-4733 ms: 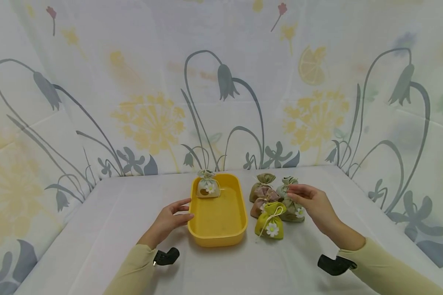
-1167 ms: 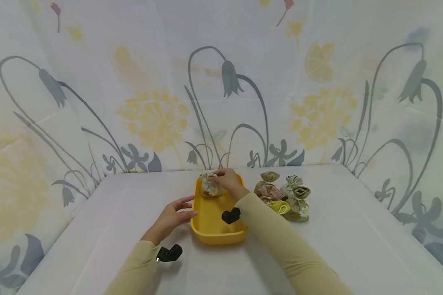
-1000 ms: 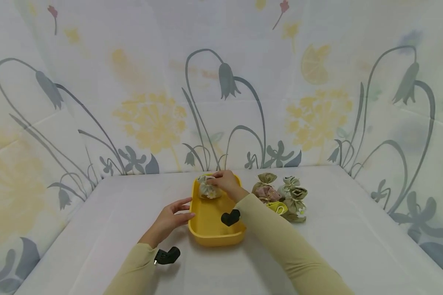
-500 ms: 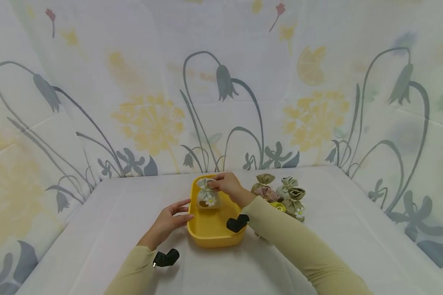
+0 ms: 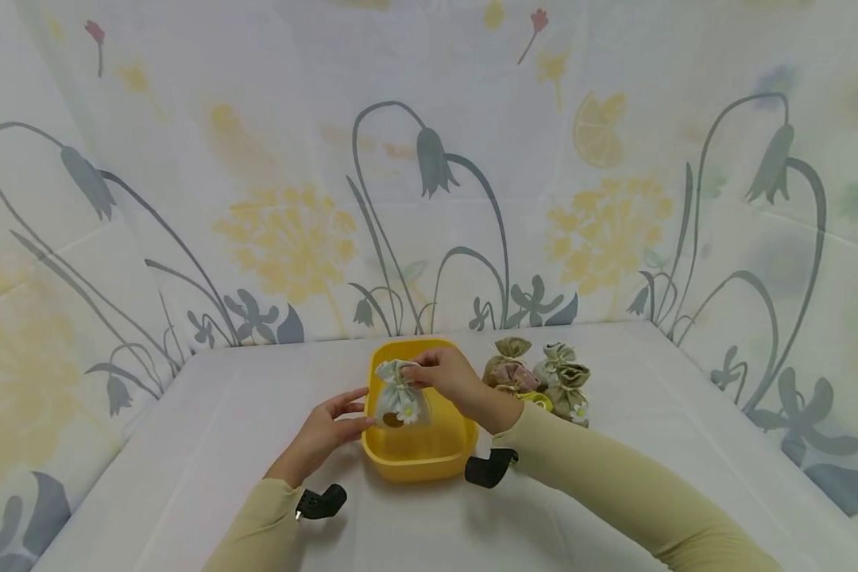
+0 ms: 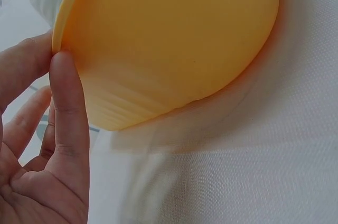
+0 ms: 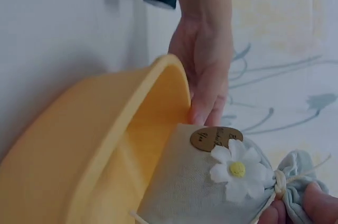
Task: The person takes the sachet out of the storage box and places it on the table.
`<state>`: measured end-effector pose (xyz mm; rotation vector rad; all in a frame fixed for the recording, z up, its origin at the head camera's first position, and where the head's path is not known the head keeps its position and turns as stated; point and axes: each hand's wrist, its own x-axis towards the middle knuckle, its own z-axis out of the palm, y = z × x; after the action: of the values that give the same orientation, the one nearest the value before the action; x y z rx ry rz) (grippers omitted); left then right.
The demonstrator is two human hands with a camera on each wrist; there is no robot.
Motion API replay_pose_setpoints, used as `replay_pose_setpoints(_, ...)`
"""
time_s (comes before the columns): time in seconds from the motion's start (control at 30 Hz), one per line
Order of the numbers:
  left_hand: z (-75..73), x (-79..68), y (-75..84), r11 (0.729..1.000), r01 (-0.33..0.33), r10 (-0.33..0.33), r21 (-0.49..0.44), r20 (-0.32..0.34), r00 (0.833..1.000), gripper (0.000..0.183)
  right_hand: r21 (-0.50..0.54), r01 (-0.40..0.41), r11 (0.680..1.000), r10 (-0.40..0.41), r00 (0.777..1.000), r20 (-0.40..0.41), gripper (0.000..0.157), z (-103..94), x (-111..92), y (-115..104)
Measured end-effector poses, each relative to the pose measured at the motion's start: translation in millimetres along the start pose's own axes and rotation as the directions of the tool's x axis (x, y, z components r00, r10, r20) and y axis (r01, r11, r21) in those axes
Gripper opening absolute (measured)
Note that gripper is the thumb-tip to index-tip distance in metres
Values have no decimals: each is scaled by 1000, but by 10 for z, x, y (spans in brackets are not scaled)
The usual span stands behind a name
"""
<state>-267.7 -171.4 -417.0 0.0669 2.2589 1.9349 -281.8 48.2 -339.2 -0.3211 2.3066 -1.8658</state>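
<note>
My right hand (image 5: pixel 457 383) pinches the gathered neck of a pale grey-green drawstring pouch (image 5: pixel 395 403), which hangs upright over the left side of a yellow plastic tub (image 5: pixel 418 470). In the right wrist view the pouch (image 7: pixel 203 182) carries a white felt daisy (image 7: pixel 237 169) and a brown oval label (image 7: pixel 203 139), and my thumb and fingers squeeze the cloth just above its tied cord. My left hand (image 5: pixel 324 433) holds the tub's left side; the left wrist view has its thumb (image 6: pixel 67 92) and a finger at the rim.
Right of the tub stands a cluster of several pouches: an olive-brown one (image 5: pixel 511 348), a pink one (image 5: pixel 512 375), a pale one (image 5: pixel 558 353) and a green-brown one with a daisy (image 5: pixel 569 389). A yellow-green pouch (image 5: pixel 536 400) is mostly hidden by my right forearm.
My right hand has gone from the pouch cluster to the tub, gripped the pale pouch at its back left, and raised it toward me. My left hand stays at the tub's side.
</note>
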Motion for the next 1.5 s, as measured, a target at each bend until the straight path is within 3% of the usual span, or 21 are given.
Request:
replay_pose_setpoints(0.33,6,8,0,1000,-16,16,-20,11,1000,59,-9,45,999,-45,999,-11,16,-119,-319,-77)
replay_pose_setpoints(0.57,6,-3,7,1000,-12,12,1,-9,1000,58,30,21,999,-21,1000,-13,15,-208,-494,-45)
replay_pose_setpoints(0.8,10,-23,23,1000,-16,16,19,-2,1000,59,7,106,994,-106,994,18,16,-339,-685,6)
replay_pose_setpoints(1.1,15,-32,37,1000,-12,12,7,-5,1000,59,-13,139,990,-138,990,39,21,-523,-926,61)
replay_pose_setpoints(1.5,5,-17,30,1000,-9,9,5,3,1000,59,17,106,994,-106,994,-7,27,-847,-1172,159)
